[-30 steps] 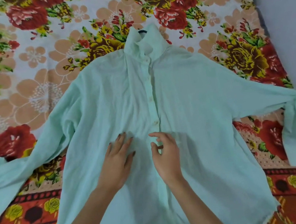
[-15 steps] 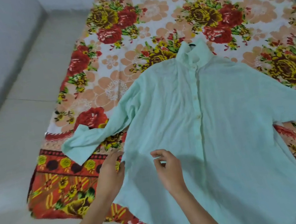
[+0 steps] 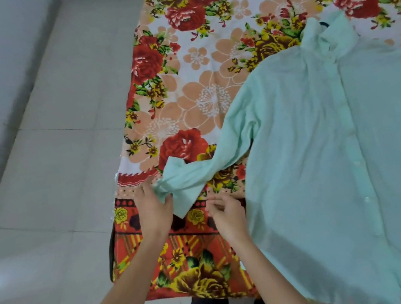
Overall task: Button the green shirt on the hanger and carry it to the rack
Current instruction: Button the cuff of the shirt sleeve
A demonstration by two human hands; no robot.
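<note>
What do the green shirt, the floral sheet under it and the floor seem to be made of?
Green shirt: thin woven cloth, perhaps cotton or a blend; matte, softly creased, drapes limply. Floral sheet: printed woven fabric, matte. Floor: glazed tile, likely ceramic; grout lines and a glossy light reflection.

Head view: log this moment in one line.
green shirt flat on floral sheet | left hand pinches sleeve cuff | right hand curled, empty

Single head-worn wide-angle view, looking forward and steeply down, close above the near edge of the floral sheet, both forearms reaching in from the bottom, left hand and right hand low centre, green shirt cropped at right, tiled floor filling the left.
</note>
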